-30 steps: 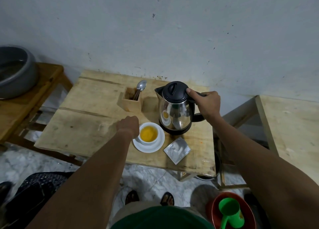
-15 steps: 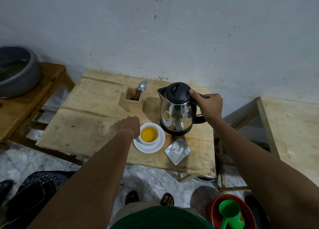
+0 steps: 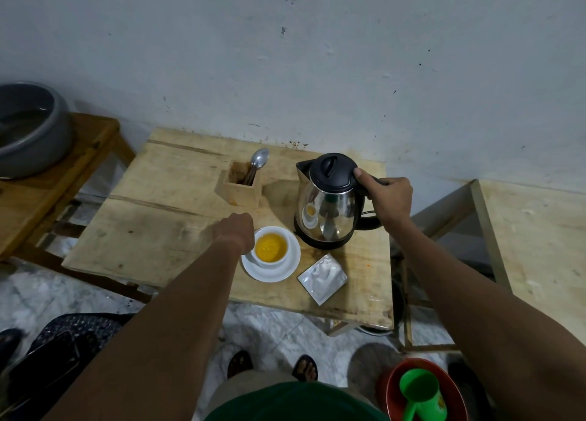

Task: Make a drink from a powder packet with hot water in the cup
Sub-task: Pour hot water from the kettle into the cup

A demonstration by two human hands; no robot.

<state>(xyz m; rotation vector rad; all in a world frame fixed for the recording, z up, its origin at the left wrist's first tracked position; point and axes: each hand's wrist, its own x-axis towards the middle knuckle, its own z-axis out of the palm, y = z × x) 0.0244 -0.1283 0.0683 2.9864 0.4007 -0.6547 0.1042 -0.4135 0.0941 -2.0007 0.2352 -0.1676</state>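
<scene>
Nearest, the silver foil packet [image 3: 322,278] lay flat and crinkled on the front of the rough plank table [image 3: 152,236], just right of the saucer [image 3: 287,270]. The white cup [image 3: 270,249] sat on that round, glossy saucer, already holding a clear orange-yellow liquid. The left hand [image 3: 236,232] rested closed against the cup's left side; whether its fingers pinched a handle or only steadied the rim could not be told, since the knuckles hid them. Behind and to the right stood the kettle [image 3: 329,203], a polished steel body mirroring the cup, with a matte black plastic lid and base. It sat upright on the wood, close to the saucer. The right hand [image 3: 388,195] was wrapped around its black handle, thumb pressed near the lid edge. Further back a square wooden holder [image 3: 242,187] kept a metal spoon [image 3: 258,160] bowl-up.

The risks looked plain enough. The cup seemed fairly full, so any more water could brim over onto the saucer. The left hand sat right beside the cup, where a splash or a wobbling spout would scald it. The kettle's smooth steel wall was likely hot, and the right knuckles hung close to it. A nudge of the light saucer on uneven planks might tip the drink
</scene>
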